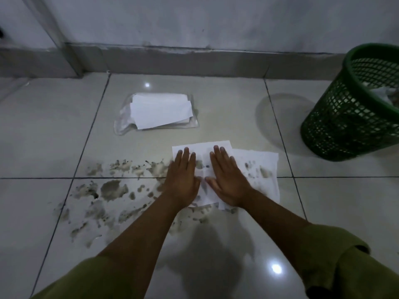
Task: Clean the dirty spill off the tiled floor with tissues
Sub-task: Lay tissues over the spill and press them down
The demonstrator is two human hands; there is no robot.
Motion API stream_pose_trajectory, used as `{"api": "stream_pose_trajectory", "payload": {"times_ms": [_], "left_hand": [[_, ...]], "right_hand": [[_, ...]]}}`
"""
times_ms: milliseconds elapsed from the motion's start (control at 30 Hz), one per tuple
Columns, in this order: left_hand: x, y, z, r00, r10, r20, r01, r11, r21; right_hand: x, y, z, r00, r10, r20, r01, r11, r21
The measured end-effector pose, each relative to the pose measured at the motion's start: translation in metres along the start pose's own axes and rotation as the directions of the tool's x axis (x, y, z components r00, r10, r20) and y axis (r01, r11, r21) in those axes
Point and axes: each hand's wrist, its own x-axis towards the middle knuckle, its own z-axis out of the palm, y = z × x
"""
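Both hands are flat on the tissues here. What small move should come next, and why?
Probably slide the tissues leftward under both palms. The left hand and right hand press them flat on the right end of the spill, grey stains already show through, and most of it lies uncovered to their left.

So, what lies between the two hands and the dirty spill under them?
In the head view, white tissues lie flat there. The left hand and right hand press on them, and the spill shows through as grey marks.
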Motion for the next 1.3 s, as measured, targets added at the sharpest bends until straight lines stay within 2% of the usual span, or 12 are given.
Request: {"api": "stream_pose_trajectory", "payload": {"times_ms": [100, 267, 467, 533, 600, 833, 933, 1133, 1300], "left_hand": [[-0.001, -0.006, 0.023, 0.998, 0.033, 0.061, -0.038, 0.996, 0.084], [-0.002, -0.015, 0.038, 0.996, 0.079, 0.043, -0.083, 0.991, 0.109], [-0.001, -0.009, 0.030, 0.999, 0.046, 0.007, -0.046, 0.990, 0.130], [-0.001, -0.010, 0.026, 0.998, 0.046, -0.049, -0.041, 0.995, 0.095], [-0.003, -0.014, 0.029, 0.997, 0.054, -0.055, -0.048, 0.993, 0.105], [-0.005, -0.013, 0.032, 0.999, 0.014, 0.032, -0.019, 0.983, 0.184], [-0.002, -0.012, 0.023, 0.999, -0.008, 0.050, -0.002, 0.980, 0.198], [0.012, -0.039, -0.018, 0.998, -0.041, -0.054, 0.044, 0.997, 0.057], [0.033, -0.076, -0.052, 0.948, -0.225, -0.227, 0.224, 0.974, -0.032]], "right_hand": [[0.001, 0.005, 0.023, 1.000, -0.007, -0.008, 0.006, 0.998, -0.065], [0.002, 0.008, 0.031, 1.000, -0.011, -0.021, 0.010, 0.999, -0.050], [0.000, 0.005, 0.030, 0.995, -0.029, -0.093, 0.028, 1.000, -0.011], [0.000, 0.007, 0.030, 0.992, -0.036, -0.118, 0.034, 0.999, -0.020], [-0.001, 0.009, 0.032, 0.994, -0.027, -0.105, 0.024, 0.999, -0.035], [-0.002, 0.005, 0.031, 0.996, -0.018, -0.087, 0.016, 1.000, -0.020], [0.004, -0.005, 0.025, 0.991, 0.052, -0.127, -0.045, 0.997, 0.057], [0.049, -0.038, -0.008, 0.932, 0.120, -0.341, -0.061, 0.982, 0.177], [0.097, -0.057, -0.032, 0.913, 0.197, -0.357, -0.076, 0.943, 0.324]]}}
